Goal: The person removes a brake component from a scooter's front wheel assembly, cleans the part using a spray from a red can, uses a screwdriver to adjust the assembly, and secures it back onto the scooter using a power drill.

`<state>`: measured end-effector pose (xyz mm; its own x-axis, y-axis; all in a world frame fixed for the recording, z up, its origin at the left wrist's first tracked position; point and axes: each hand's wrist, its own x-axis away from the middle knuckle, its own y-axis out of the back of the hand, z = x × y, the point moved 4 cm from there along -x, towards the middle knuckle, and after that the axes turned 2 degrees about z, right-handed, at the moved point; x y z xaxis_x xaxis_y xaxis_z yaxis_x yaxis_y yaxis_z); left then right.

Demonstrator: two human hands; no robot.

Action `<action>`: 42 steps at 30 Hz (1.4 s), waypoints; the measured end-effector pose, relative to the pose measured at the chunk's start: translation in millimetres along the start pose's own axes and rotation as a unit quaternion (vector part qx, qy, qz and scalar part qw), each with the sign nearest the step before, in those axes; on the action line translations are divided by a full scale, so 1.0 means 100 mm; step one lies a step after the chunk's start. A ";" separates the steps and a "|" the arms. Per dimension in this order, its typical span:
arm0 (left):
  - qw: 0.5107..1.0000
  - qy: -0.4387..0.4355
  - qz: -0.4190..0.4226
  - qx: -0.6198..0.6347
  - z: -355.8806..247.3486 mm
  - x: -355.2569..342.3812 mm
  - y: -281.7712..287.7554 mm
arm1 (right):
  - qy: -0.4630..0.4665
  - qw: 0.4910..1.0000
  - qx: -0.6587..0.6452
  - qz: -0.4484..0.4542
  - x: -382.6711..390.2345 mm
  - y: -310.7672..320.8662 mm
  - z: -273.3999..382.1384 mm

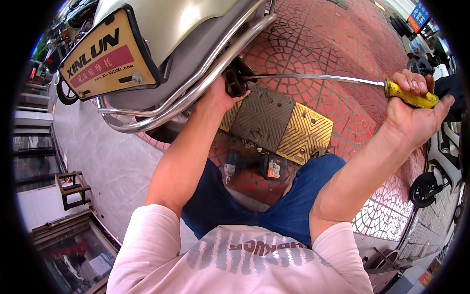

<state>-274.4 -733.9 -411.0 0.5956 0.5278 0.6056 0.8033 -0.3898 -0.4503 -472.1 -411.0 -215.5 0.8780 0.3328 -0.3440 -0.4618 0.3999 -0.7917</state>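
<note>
The speed bump (264, 120) lies on the paving (313, 44). To its left and beyond it stands the scooter (161, 29), with the left hand (220, 95) at the bump's left end, beside the scooter's rail (191, 100). The screwdriver (394, 91) runs beyond the bump, its handle in the right hand (416, 110) to the bump's right. On the bump's near side lies a power tool (231, 164), between the person's knees (325, 169). A stool (73, 188) stands well to the bump's left.

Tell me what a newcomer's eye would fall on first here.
Probably the tan plate on the scooter, upper left, with chrome rails beside it. Then the long screwdriver, its yellow handle in the right hand at right, its shaft pointing toward the left hand. Below the shaft, a yellow-and-dark slab lies on red paving.
</note>
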 end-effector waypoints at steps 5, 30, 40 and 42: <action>1.000 0.006 -0.012 0.002 0.01 -0.04 0.00 | 0.000 1.000 -0.002 -0.009 -0.03 0.05 -0.02; 0.992 -0.101 0.060 0.043 0.03 -0.11 0.01 | 0.085 0.995 0.051 -0.010 0.00 -0.35 -0.10; 0.996 -0.073 -0.001 0.056 0.12 -0.23 0.16 | 0.135 0.977 0.160 -0.029 0.04 -0.55 -0.36; 0.994 -0.071 0.021 0.081 0.15 -0.27 0.24 | 0.134 0.978 0.158 -0.038 0.03 -0.57 -0.41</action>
<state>-271.5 -746.3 -447.5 0.6132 0.6198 0.4897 0.7600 -0.2940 -0.5796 -437.9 -467.6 -192.1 0.8936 0.0736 -0.4428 -0.3721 0.6733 -0.6390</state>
